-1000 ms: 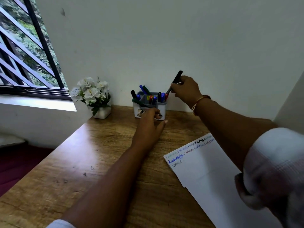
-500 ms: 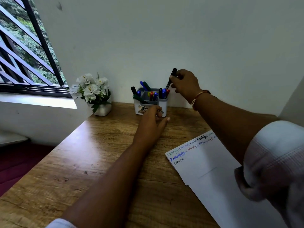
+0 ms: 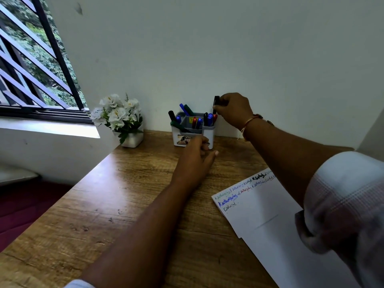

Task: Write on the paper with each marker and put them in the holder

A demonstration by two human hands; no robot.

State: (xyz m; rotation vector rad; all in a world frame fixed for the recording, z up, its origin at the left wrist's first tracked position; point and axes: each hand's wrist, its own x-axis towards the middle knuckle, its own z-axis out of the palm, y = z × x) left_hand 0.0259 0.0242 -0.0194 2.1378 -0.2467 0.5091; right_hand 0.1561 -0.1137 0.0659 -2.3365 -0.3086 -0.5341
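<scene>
A white and grey marker holder [image 3: 208,133] stands at the back of the wooden desk [image 3: 128,196], against the wall, with several markers in blue, red, green and black in it. My right hand [image 3: 233,110] grips a black marker [image 3: 216,101] almost upright over the holder's right compartment, tip down among the markers there. My left hand [image 3: 196,154] rests on the desk in front of the holder, fingers loosely curled against its front face. White paper [image 3: 268,208] with several lines of coloured writing lies at the right.
A white pot of white flowers [image 3: 122,119] stands left of the holder by the window sill. The barred window fills the upper left. The wall runs right behind the holder. The desk's left edge drops to a dark red floor.
My right hand has turned the black marker from slanted to nearly upright and lowered it towards the holder's right compartment. My left hand has stayed at the holder's front.
</scene>
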